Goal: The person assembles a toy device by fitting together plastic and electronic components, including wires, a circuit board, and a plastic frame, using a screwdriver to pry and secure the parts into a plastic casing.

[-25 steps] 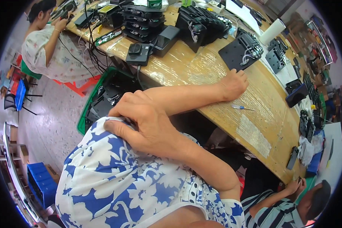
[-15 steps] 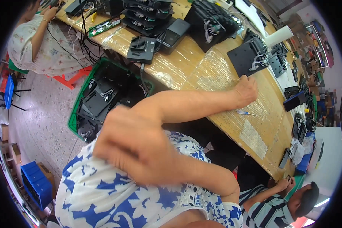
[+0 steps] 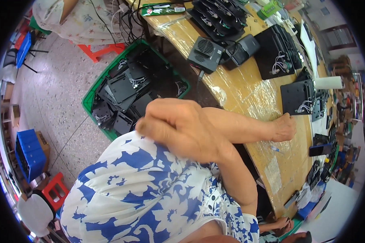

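Your right hand (image 3: 178, 129) crosses in front of your body and rests against the upper edge of your blue-and-white floral garment (image 3: 150, 194). Its fingers are curled inward; whether they pinch the fabric cannot be told, because the fingertips are hidden. Your left hand (image 3: 283, 127) reaches out to the wooden workbench (image 3: 251, 97) and lies on its plastic-wrapped top, close to the near edge. The fingers are bent loosely and hold nothing visible.

A flat black panel with white wires (image 3: 298, 97) lies on the bench top just beyond the left hand, apart from it. A black speaker-like box (image 3: 205, 52) stands at the near edge of the bench, further along toward the far end. A small blue pen (image 3: 276, 150) lies on the bench top near the left hand.

Below the bench edge, a green crate (image 3: 94, 97) sits on the floor, filled with black panels.
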A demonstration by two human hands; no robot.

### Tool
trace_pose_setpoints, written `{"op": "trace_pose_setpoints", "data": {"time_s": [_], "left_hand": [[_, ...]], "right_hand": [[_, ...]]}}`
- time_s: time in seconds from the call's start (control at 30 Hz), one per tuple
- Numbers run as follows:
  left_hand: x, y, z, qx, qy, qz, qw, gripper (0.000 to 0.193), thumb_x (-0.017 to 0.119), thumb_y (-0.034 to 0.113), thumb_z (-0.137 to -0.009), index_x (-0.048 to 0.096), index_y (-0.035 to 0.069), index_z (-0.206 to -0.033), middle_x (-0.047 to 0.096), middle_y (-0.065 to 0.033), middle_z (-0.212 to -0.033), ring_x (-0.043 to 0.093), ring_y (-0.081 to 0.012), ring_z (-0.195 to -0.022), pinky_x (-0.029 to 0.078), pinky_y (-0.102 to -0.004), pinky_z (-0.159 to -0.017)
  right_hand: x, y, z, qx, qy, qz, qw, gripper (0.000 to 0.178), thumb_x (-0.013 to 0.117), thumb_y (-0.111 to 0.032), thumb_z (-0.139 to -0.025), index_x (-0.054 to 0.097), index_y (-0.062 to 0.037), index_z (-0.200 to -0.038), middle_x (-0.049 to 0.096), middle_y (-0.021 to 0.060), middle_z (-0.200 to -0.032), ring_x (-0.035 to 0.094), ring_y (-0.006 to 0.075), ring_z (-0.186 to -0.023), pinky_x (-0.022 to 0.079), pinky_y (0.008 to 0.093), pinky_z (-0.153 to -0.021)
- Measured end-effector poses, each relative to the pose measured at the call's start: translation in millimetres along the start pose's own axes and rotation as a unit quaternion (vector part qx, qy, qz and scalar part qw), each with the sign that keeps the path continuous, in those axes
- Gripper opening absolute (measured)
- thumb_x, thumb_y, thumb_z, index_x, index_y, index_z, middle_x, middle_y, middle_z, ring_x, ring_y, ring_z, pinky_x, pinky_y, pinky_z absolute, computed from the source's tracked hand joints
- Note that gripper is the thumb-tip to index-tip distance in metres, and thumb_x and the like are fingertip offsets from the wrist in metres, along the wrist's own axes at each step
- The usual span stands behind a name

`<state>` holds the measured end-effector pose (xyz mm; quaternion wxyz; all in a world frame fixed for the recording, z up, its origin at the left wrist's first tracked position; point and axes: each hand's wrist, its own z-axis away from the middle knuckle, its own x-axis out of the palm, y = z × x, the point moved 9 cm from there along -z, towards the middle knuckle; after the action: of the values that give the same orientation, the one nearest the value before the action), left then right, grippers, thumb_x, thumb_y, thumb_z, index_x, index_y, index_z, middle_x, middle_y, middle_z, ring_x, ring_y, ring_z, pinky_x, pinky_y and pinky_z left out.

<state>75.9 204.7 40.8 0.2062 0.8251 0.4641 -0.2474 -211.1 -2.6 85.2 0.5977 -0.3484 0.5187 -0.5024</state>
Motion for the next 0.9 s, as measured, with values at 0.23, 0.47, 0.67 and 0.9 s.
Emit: {"op": "trace_pose_setpoints", "data": {"time_s": [0.23,0.47,0.67,0.9], "left_hand": [[-4.8,-18.3,5.4,0.029,-0.058,0.1,0.993,0.011,0.062,0.017,-0.079,0.067,0.007,-0.077,0.065,-0.0092,-0.082,0.06,-0.0262,-0.086,0.045,-0.0409,-0.063],[-1.7,-15.3,-9.1,0.072,0.013,0.131,0.989,0.009,0.064,0.018,-0.074,0.061,0.009,-0.073,0.063,-0.0063,-0.075,0.062,-0.0235,-0.076,0.047,-0.0358,-0.056],[-91.4,-31.9,-14.7,0.023,0.196,0.108,0.974,0.017,0.068,0.023,-0.063,0.057,0.012,-0.069,0.059,-0.0028,-0.075,0.06,-0.0227,-0.071,0.047,-0.0378,-0.053],[-278.5,-77.5,124.9,-0.048,0.146,0.078,0.985,0.006,0.07,0.009,-0.078,0.068,0.009,-0.083,0.064,-0.0002,-0.072,0.06,-0.0173,-0.055,0.048,-0.0302,-0.048]], "right_hand": [[12.7,-71.3,31.0,-0.212,0.011,-0.128,0.969,0.029,0.084,-0.013,-0.076,0.057,-0.0022,-0.078,0.055,0.0089,-0.07,0.055,0.0255,-0.061,0.042,0.0335,-0.054],[25.8,-33.5,17.5,-0.199,0.025,0.07,0.977,0.025,0.078,-0.022,-0.084,0.063,-0.003,-0.083,0.059,0.0118,-0.076,0.061,0.0311,-0.08,0.047,0.0417,-0.071],[-1.3,-30.5,92.0,-0.288,0.161,0.097,0.939,0.014,0.075,-0.011,-0.082,0.068,-0.0001,-0.086,0.068,0.0147,-0.082,0.064,0.0319,-0.071,0.049,0.038,-0.065],[-61.5,43.2,246.2,-0.178,0.236,0.05,0.954,0.014,0.077,-0.006,-0.074,0.069,0.0032,-0.079,0.057,0.0096,-0.061,0.056,0.0223,-0.054,0.044,0.0334,-0.054]]}}
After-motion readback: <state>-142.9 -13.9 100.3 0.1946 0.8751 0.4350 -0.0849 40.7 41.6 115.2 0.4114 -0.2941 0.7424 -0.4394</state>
